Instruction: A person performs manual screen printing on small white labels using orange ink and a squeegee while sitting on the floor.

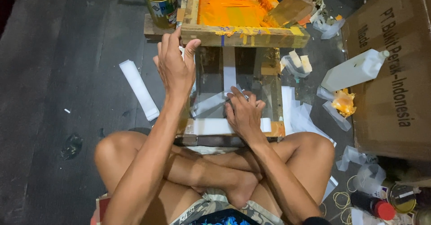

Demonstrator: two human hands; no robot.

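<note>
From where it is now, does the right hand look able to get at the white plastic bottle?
Probably yes: the right hand rests on the glass plate, and only low scraps lie between it and the white plastic bottle.

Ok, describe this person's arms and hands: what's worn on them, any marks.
Both arms are bare from shoulder to wrist, with no sleeves. The left hand and right hand wear no gloves; no rings, watch or bands show. Both forearms are lean. No orange paint stains are visible on them.

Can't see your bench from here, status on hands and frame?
Left hand lifting the wooden screen frame. Right hand flat on the glass base. White strip beside it, nothing blocking.
</note>
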